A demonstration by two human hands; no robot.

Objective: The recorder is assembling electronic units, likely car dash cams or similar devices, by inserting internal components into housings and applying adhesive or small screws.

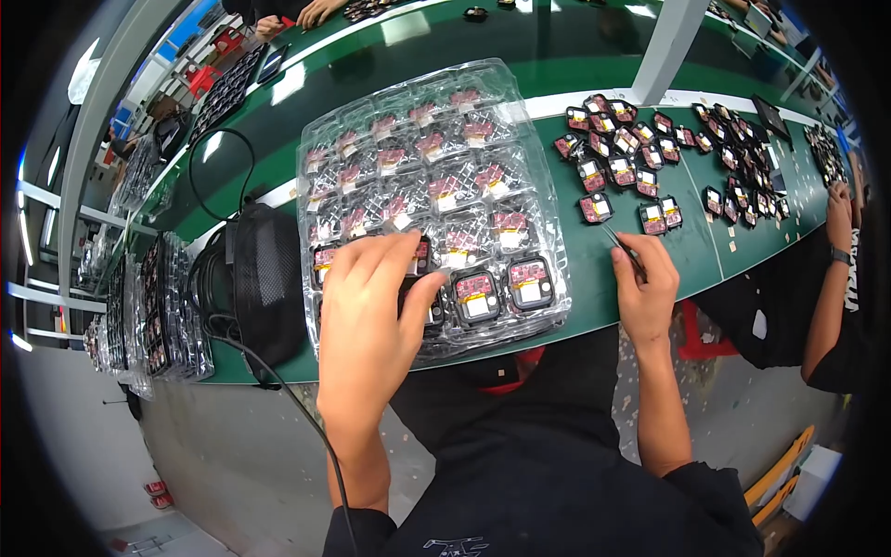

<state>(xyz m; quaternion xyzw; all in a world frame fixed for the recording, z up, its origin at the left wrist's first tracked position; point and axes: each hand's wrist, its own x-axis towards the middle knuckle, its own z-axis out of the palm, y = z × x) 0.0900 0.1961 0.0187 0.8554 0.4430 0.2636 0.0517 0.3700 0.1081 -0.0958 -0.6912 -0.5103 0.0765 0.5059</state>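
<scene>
Left: a black mesh bag is standing beside a clear tray, which is carrying rows of square black-rimmed devices. The left hand is arching over the tray's near left part, thumb and fingers parted; cannot tell whether it is gripping a device. Right of the tray, the right hand is closing around tweezers, their tips pointing at a loose device on the green table. Farther right, a co-worker's hand is showing.

Green bench, clear tray, square modules, black bag
</scene>
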